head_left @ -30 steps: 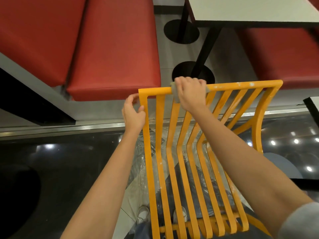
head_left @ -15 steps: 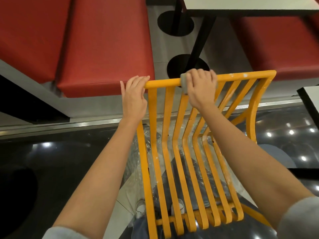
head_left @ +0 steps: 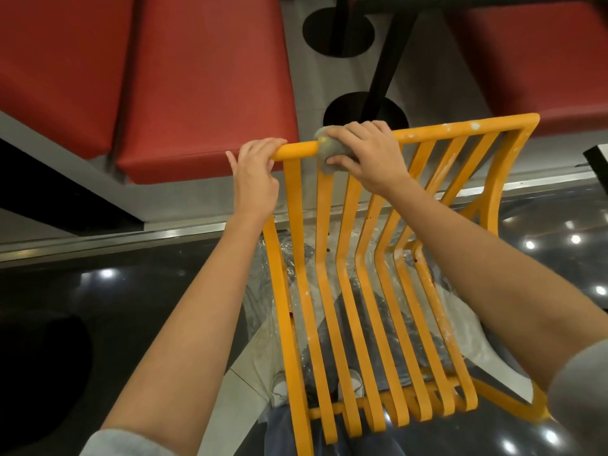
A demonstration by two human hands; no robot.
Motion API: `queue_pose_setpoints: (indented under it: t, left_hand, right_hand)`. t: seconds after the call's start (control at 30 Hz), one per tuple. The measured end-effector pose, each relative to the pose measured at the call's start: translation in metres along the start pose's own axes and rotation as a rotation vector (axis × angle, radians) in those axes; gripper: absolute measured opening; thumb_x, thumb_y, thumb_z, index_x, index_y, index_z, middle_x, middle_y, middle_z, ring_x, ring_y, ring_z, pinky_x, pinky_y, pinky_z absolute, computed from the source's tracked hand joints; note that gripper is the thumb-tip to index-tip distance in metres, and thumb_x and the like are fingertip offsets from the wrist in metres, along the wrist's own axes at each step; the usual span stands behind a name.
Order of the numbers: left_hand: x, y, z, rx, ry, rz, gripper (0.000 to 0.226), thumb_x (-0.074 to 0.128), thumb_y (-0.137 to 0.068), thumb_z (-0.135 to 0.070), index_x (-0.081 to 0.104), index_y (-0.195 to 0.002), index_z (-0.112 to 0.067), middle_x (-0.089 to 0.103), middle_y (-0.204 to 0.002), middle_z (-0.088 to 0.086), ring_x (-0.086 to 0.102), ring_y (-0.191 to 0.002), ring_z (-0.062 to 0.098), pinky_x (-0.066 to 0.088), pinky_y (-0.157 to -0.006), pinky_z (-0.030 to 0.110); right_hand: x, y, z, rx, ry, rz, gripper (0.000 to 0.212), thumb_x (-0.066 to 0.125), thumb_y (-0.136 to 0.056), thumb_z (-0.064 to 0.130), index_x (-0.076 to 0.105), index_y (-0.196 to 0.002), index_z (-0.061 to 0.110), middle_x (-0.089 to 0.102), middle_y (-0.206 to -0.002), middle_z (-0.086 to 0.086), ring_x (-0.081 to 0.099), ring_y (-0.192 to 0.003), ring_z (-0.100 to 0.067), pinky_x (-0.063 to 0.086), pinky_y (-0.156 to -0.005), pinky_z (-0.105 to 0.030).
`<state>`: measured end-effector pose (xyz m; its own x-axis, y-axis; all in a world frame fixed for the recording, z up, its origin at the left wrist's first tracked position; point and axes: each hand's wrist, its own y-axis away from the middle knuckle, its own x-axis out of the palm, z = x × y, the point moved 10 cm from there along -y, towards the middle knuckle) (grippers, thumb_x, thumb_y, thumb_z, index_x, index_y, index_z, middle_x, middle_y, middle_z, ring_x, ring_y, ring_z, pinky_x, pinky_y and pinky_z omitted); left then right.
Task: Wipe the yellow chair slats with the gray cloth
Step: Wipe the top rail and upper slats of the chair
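Note:
A yellow chair (head_left: 348, 291) with several bent vertical slats stands tilted in front of me, its top rail running from left to upper right. My left hand (head_left: 255, 174) grips the left corner of that rail. My right hand (head_left: 365, 153) is wrapped over the rail a little right of the left hand, pressing a small gray cloth (head_left: 325, 144) around it. Only the cloth's left end shows past my fingers. White specks dot the rail's right end and the right slats.
Red padded benches (head_left: 184, 80) lie beyond the chair on the left and far right. A black table post (head_left: 381, 70) with a round base stands just behind the rail. Clear plastic sheeting (head_left: 460, 311) covers the glossy dark floor under the chair. My shoes (head_left: 279, 390) show below.
My right hand with the cloth has slid left along the top rail, closer to my left hand. My left hand has closed over the rail's left corner.

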<state>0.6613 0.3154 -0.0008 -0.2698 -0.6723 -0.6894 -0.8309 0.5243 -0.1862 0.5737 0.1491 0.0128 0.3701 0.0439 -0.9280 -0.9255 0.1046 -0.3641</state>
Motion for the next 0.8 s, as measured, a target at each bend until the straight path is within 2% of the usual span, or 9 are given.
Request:
queue_pose_setpoints:
  t: [0.1,0.17,0.23,0.3,0.37,0.47,0.63,0.73,0.8]
  left_hand:
    - [0.0,-0.001,0.002,-0.014,0.001,0.005,0.059,0.043,-0.087,0.015,0.064,-0.126,-0.024,0.06,-0.128,-0.006,0.042,-0.129,0.014,0.0,-0.118,0.062]
    - [0.0,-0.002,0.002,-0.021,0.011,0.005,0.059,0.043,-0.086,0.015,0.064,-0.125,-0.024,0.06,-0.128,-0.006,0.042,-0.128,0.014,0.0,-0.117,0.063]
    - [0.0,-0.001,0.001,-0.03,0.015,-0.007,0.06,0.042,-0.085,0.016,0.065,-0.125,-0.023,0.061,-0.128,-0.004,0.042,-0.128,0.016,0.0,-0.117,0.063]
    - [0.0,-0.001,0.0,-0.043,0.014,-0.028,0.06,0.042,-0.084,0.017,0.066,-0.124,-0.022,0.061,-0.127,-0.003,0.043,-0.128,0.017,0.0,-0.118,0.062]
    - [0.0,0.0,-0.002,-0.053,0.009,-0.045,0.061,0.042,-0.083,0.017,0.066,-0.123,-0.022,0.061,-0.126,-0.004,0.043,-0.128,0.017,-0.001,-0.119,0.06]
    - [0.002,0.0,-0.003,-0.051,-0.002,-0.063,0.062,0.042,-0.08,0.017,0.066,-0.121,-0.022,0.061,-0.125,-0.005,0.043,-0.128,0.016,-0.002,-0.119,0.059]
    - [0.001,0.002,-0.004,-0.061,-0.026,-0.1,0.061,0.041,-0.078,0.016,0.066,-0.121,-0.02,0.062,-0.125,-0.002,0.043,-0.128,0.017,-0.001,-0.119,0.059]
    - [-0.003,0.004,-0.004,-0.055,-0.07,-0.098,0.058,0.042,-0.08,0.015,0.065,-0.122,-0.018,0.061,-0.126,0.0,0.044,-0.129,0.019,-0.004,-0.118,0.06]
    - [-0.005,0.003,-0.005,-0.037,-0.101,-0.082,0.057,0.044,-0.082,0.013,0.065,-0.123,-0.023,0.061,-0.125,-0.003,0.043,-0.128,0.016,-0.006,-0.117,0.058]
  right_hand:
    - [-0.013,-0.001,-0.021,0.045,-0.178,-0.023,0.032,0.045,-0.102,0.037,0.065,-0.109,0.012,0.067,-0.087,-0.006,0.062,-0.08,-0.027,0.047,-0.076,-0.044]
    - [-0.018,0.01,-0.031,0.085,-0.229,-0.042,0.028,0.051,-0.099,0.036,0.064,-0.116,0.017,0.069,-0.098,-0.001,0.062,-0.094,-0.023,0.043,-0.09,-0.04]
    - [-0.013,0.02,-0.027,0.077,-0.149,-0.027,0.04,0.06,-0.093,0.036,0.057,-0.131,0.026,0.066,-0.121,0.006,0.057,-0.113,-0.017,0.034,-0.102,-0.037]
    - [-0.008,0.017,-0.022,0.102,-0.088,-0.013,0.046,0.064,-0.09,0.037,0.056,-0.134,0.029,0.065,-0.124,0.006,0.057,-0.115,-0.019,0.033,-0.103,-0.039]
    - [-0.003,0.006,-0.014,0.1,-0.075,0.042,0.044,0.06,-0.092,0.043,0.056,-0.133,0.029,0.066,-0.118,0.005,0.059,-0.107,-0.02,0.034,-0.098,-0.039]
    - [0.0,-0.004,-0.004,0.013,-0.01,0.136,0.047,0.043,-0.098,0.054,0.054,-0.133,0.026,0.064,-0.113,0.001,0.059,-0.101,-0.022,0.037,-0.092,-0.04]
    - [0.014,-0.027,0.035,0.011,0.104,0.258,0.054,0.027,-0.103,0.057,0.051,-0.129,0.017,0.063,-0.119,-0.009,0.06,-0.107,-0.033,0.038,-0.09,-0.044]
    - [0.019,-0.034,0.057,-0.019,0.08,0.244,0.053,0.026,-0.104,0.054,0.051,-0.132,0.015,0.062,-0.12,-0.011,0.059,-0.108,-0.035,0.038,-0.091,-0.045]
    - [0.007,-0.019,0.038,-0.03,0.077,0.179,0.051,0.024,-0.105,0.051,0.052,-0.132,0.019,0.063,-0.115,-0.008,0.059,-0.104,-0.031,0.038,-0.088,-0.043]
